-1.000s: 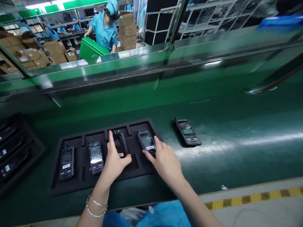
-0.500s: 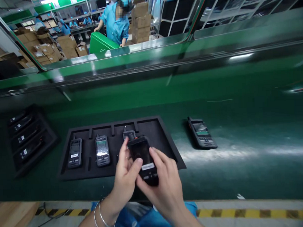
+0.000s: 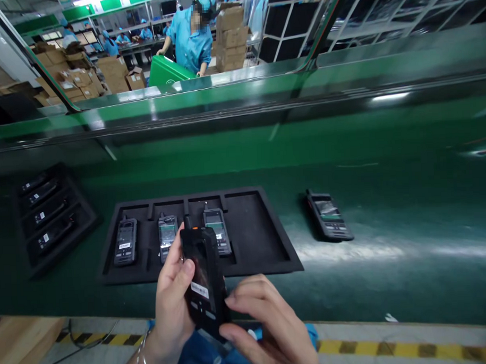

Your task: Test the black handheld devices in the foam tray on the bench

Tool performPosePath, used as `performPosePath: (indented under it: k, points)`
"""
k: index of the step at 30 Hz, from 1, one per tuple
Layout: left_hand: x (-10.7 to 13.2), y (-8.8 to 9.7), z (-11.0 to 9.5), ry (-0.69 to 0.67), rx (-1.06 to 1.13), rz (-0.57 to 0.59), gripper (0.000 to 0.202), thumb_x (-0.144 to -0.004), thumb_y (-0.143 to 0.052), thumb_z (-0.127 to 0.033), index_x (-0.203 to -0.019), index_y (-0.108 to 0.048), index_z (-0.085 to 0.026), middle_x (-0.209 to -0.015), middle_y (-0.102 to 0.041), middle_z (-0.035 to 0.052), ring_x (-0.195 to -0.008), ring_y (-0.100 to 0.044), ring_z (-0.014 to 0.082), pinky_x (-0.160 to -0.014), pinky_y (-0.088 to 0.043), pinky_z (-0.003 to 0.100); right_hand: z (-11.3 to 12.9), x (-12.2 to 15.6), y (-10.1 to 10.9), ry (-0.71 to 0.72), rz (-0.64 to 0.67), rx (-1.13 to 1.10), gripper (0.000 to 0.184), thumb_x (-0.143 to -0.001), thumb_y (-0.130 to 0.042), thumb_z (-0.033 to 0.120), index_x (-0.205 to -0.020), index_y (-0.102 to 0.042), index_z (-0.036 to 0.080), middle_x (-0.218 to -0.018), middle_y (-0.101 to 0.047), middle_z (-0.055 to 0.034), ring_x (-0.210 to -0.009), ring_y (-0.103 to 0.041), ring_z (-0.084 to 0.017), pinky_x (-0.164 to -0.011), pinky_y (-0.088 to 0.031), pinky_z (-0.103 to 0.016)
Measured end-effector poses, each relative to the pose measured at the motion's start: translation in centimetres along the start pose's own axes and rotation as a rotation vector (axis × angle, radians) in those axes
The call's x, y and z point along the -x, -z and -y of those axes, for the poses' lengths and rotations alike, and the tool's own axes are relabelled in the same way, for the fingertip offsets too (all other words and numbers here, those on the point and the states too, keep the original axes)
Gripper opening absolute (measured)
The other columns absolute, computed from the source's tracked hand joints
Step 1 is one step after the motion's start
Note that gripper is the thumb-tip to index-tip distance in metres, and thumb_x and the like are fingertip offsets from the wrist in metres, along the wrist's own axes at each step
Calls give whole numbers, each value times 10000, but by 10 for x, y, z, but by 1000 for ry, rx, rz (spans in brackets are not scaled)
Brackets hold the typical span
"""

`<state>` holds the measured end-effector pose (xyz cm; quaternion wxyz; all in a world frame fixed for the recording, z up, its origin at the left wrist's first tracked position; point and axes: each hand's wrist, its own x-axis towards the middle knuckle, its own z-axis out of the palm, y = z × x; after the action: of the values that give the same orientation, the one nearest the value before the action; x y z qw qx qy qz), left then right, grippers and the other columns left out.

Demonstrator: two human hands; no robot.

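Observation:
My left hand (image 3: 173, 298) is wrapped round a black handheld radio (image 3: 202, 279) with a screen, a white label and an orange top button. Its thumb lies along the left edge of the screen, and the radio is tilted. My right hand (image 3: 267, 319) has its thumb and fingertips at the radio's lower right side and bottom corner. Behind them lies a black foam tray (image 3: 264, 234). In its slots are a radio at the left (image 3: 126, 242), a partly hidden radio (image 3: 167, 232) and another radio (image 3: 216, 225); the rightmost slot holds none.
On the green bench (image 3: 390, 278), a separate radio (image 3: 329, 217) lies right of the tray. A second black tray (image 3: 85, 219) with several dark devices sits at the left. Beyond the bench rail, a person in blue (image 3: 190, 43) holds a green bin (image 3: 168, 70) near stacked cardboard boxes (image 3: 232, 39).
The held radio has moved left and closer to me, turning so its right side shows. My right hand has slid from its upper side to the lower corner, uncovering the tray's third radio.

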<state>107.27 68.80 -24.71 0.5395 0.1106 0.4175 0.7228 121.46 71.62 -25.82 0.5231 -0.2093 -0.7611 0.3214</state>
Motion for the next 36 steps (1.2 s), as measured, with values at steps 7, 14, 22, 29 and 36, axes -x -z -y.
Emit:
performPosePath:
  k: [7, 14, 22, 29, 36]
  points:
    - [1, -2, -2, 112, 58, -73, 586, -739, -838, -322, -1287, -634, -331, -1197, -720, 54, -1017, -706, 241, -894, -578, 302, -10, 1, 3, 2, 64, 21, 164, -911, -619, 219, -1041, -682, 295, -776, -682, -21, -668, -659, -200, -572, -604, -293]
    - [-3, -3, 1, 166, 128, -43, 424, -706, -864, -334, -1111, -741, -319, -1035, -768, 30, -1013, -709, 226, -924, -562, 288, -17, -8, 0, 86, -60, 226, 101, -878, -666, 275, -973, -680, 304, -771, -712, -30, -655, -690, -233, -583, -637, -325]
    - [3, 7, 6, -40, 108, -152, 682, -750, -827, -356, -1372, -551, -322, -1135, -746, 72, -1060, -699, 282, -895, -594, 345, -3, -7, -8, -54, -47, -5, 229, -824, -712, 186, -1046, -692, 242, -848, -740, -49, -722, -693, -211, -635, -623, -299]
    - [4, 15, 3, -46, 69, -65, 573, -766, -809, -350, -1304, -613, -351, -1195, -724, 79, -983, -724, 272, -867, -606, 361, -1, -1, -11, -102, -59, -100, 331, -841, -685, 187, -1146, -683, 317, -925, -721, -37, -803, -689, -217, -687, -621, -337]
    - [3, 17, 5, -43, 44, -10, 555, -811, -764, -359, -1336, -586, -351, -1098, -756, 65, -871, -739, 233, -860, -608, 359, 0, 4, -5, 25, 36, 103, 477, -805, -612, 49, -1217, -673, 283, -1030, -688, -73, -929, -671, -228, -763, -615, -352]
